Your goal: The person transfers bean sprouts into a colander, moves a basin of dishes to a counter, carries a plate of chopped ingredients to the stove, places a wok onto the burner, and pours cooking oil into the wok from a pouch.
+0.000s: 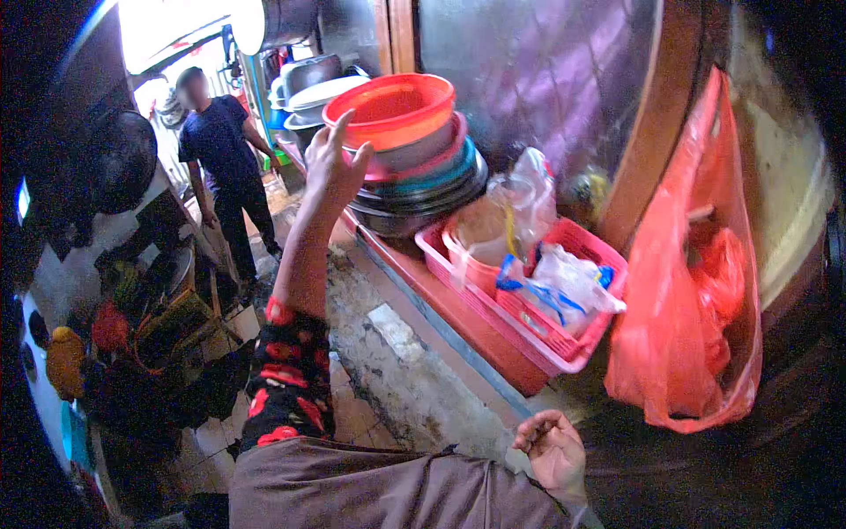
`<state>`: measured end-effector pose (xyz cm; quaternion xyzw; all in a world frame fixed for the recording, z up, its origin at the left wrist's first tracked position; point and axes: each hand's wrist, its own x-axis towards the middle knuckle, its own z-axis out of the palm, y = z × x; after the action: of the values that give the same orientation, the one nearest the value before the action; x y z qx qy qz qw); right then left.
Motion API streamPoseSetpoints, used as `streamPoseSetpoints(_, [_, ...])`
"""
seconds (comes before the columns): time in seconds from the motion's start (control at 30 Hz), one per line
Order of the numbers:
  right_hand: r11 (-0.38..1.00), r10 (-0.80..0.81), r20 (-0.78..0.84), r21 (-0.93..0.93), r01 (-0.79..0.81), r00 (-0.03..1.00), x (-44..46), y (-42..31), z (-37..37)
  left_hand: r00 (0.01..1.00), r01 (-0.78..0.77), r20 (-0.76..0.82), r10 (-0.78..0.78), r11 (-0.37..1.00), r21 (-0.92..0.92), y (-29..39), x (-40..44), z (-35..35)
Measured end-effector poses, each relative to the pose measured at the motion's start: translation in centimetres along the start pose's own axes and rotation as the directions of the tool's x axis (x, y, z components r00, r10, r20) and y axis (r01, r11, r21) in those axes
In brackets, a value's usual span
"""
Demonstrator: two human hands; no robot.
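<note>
My left hand [337, 172], at the end of a black sleeve with red flowers, is raised in front of an orange basin [388, 132]. Its fingers are apart, and I cannot tell whether they touch the rim. That basin tops a stack of nested basins [432, 189] in grey, pink, teal and dark metal. Low in the view, my right hand [557, 454] is turned palm up with loosely curled fingers and nothing visible in them. A pink plastic basket [577, 357] lies beyond it, holding a pale orange tub [471, 238] and clear plastic bags [564, 282].
An orange-red plastic bag [656, 353] hangs at the right. The basket and basins rest on a red-edged ledge [441, 309] by a window. A person [225, 150] in dark clothes stands at the far left, near a doorway. Dark clutter fills the left side.
</note>
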<state>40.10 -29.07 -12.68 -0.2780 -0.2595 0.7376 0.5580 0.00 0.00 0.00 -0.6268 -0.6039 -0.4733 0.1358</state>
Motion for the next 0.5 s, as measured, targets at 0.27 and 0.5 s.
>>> streamPoseSetpoints(0.27, [0.994,-0.014,0.03,0.105,0.011,0.999,6.2,6.1,4.7,0.994,-0.098,0.052,0.092,0.986,0.132,-4.0,8.6,-2.6])
streamPoseSetpoints(0.5, [0.995,0.008,-0.011,0.1,-0.007,1.0,7.1,6.8,5.4,0.963,-0.067,0.269,0.016,0.981,0.181,-4.6,11.2,-4.9])
